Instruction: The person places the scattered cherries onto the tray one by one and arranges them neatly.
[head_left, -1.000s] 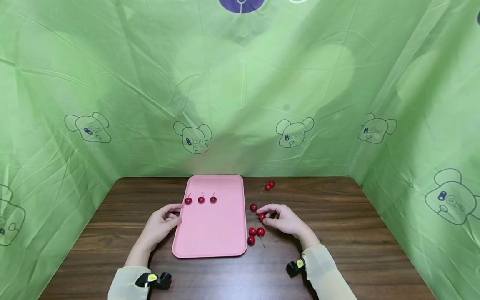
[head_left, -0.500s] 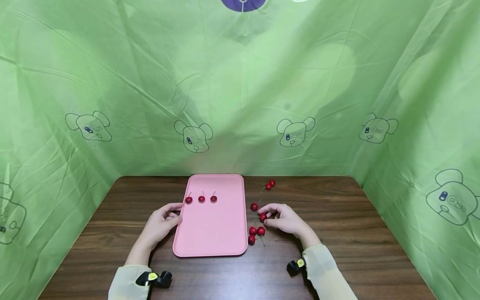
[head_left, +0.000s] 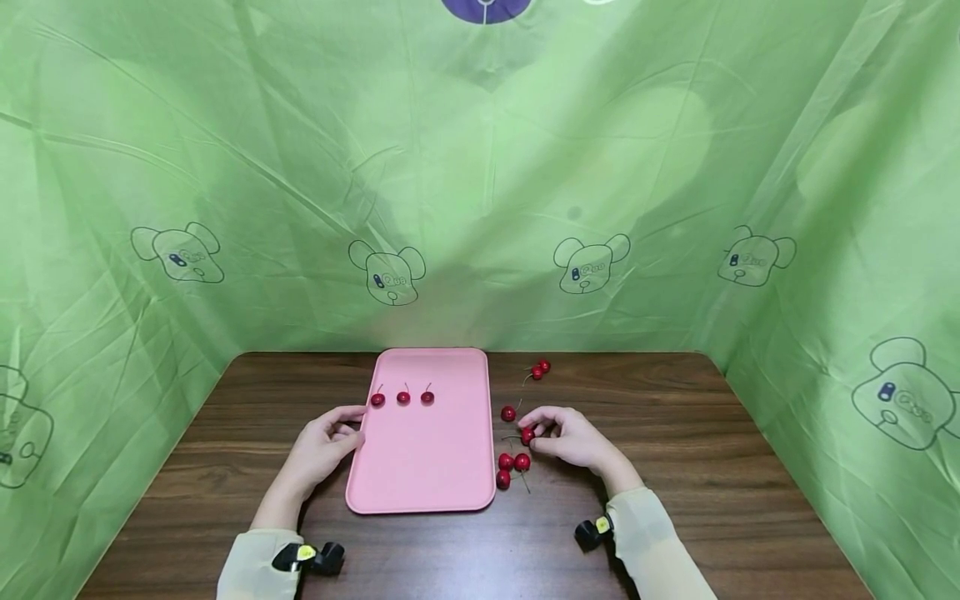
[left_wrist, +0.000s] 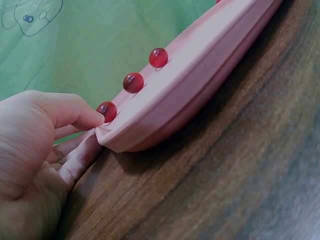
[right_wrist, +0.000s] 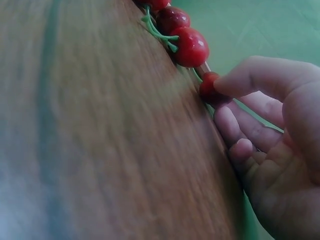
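Head view. Pink tray point(head_left: 420, 450) lies mid-table on dark wood table point(head_left: 675, 433), w/ green printed cloth point(head_left: 480, 183) hung behind and at both sides. Three cherries in a row point(head_left: 402, 398) sit on the tray's far half, stems up. Left hand point(head_left: 322, 446) rests at the tray's left edge, fingers curled against the rim. Right hand point(head_left: 573, 437) lies just right of the tray; thumb and forefinger pinch one held cherry point(head_left: 527, 434) down at table level. Loose cherries stand close around it: a single cherry point(head_left: 508, 413) just beyond, a cluster of three point(head_left: 512, 468) on the near side against the tray's right edge, a pair point(head_left: 540, 369) further off toward the far edge. Nothing lies between the held cherry and the tray rim except stems.

Left wrist view. Shows what head view cannot: thumb tip on top of the tray lip point(left_wrist: 150, 125), other fingers point(left_wrist: 80, 160) tucked under it, so the rim is pinched. Nearest cherry of the row point(left_wrist: 106, 110) sits just beside the thumb.

Right wrist view (blurred). Forefinger tip covers the held cherry's top; remaining fingers point(right_wrist: 240, 135) loosely curled, apart from the fruit. Cluster cherries, green stems crossing, lie just beyond. Tray not seen here.
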